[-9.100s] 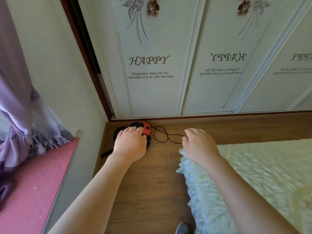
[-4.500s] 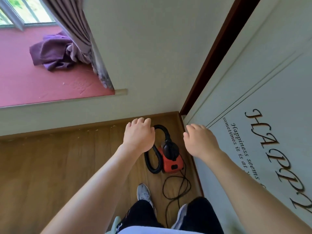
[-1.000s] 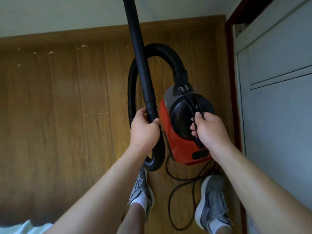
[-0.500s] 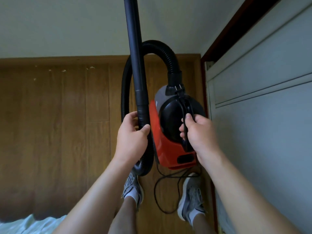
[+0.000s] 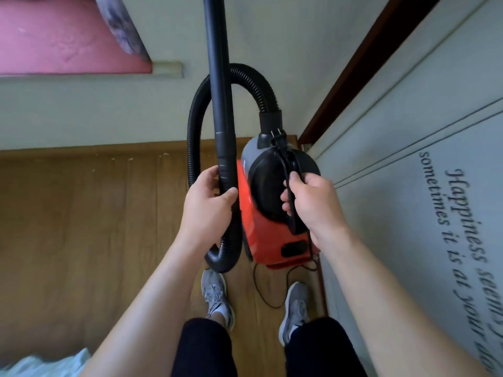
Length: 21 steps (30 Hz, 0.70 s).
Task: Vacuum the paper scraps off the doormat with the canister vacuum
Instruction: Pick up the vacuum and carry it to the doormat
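Grasping, left hand [image 5: 206, 205]: fingers and thumb curled round the lower end of the black wand [image 5: 219, 91], close to where it joins the ribbed hose [image 5: 254, 77]. Same hold as half a second ago.

Grasping, right hand [image 5: 313, 205]: fingers wrapped round the black carry handle [image 5: 295, 164] on top of the canister vacuum [image 5: 261, 240], part of the power cord [image 5: 268, 300] running along the handle under them. Hold likewise unchanged.

Canister vacuum: red body, black top, held between the two hands before the corner where the pale wall meets the wardrobe door [image 5: 408, 172]. No longer lying on the wooden floor [image 5: 81, 213] as it did 4.5 s ago, when both hands were free.

Wand: upright, running out of the top edge.

Hose: arched from the canister's front, behind the wand, down the left and back up into the left palm.

Power cord: trailing from the rear down to a loop between two grey shoes [image 5: 216, 295].

Newly in view since half a second ago: pink sill [image 5: 54, 42] and curtain hem [image 5: 122, 28] at upper left; script lettering on the wardrobe door; black shorts [image 5: 204, 349] at the bottom edge.
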{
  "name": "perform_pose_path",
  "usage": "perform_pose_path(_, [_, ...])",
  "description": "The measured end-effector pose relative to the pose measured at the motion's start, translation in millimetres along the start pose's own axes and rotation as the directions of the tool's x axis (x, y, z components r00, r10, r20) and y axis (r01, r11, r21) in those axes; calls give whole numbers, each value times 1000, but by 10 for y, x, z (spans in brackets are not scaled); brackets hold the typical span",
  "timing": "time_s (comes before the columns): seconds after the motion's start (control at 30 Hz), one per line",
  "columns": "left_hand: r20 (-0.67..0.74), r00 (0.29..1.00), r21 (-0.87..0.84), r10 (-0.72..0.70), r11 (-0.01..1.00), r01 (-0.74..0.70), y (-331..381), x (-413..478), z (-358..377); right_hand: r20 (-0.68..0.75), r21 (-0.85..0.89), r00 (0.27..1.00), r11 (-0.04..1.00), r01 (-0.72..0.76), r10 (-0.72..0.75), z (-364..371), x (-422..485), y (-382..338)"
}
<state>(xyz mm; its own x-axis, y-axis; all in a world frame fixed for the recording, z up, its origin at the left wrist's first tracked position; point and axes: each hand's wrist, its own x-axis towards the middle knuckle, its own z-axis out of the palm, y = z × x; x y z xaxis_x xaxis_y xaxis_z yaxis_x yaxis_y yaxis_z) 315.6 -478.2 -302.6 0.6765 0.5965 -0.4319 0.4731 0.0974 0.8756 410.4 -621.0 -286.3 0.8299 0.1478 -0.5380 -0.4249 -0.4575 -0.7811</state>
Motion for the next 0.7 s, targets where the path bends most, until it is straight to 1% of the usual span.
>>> perform_pose_path(0.3, [-57, 994, -58, 98, 993, -102, 871, -641, -490, 49, 65, 992, 992, 109, -112, -191, -815, -923])
perform_pose_path(0.5, [-90, 990, -132, 108, 984, -119, 1331, -938, -858, 98, 53, 978, 983, 178, -183, -143, -1256, -1454])
perform_pose_path(0.7, [-142, 981, -139, 129, 979, -149, 1724, -1204, -1284, 148, 52, 956, 967, 250, -255, -59, -1670, -1935])
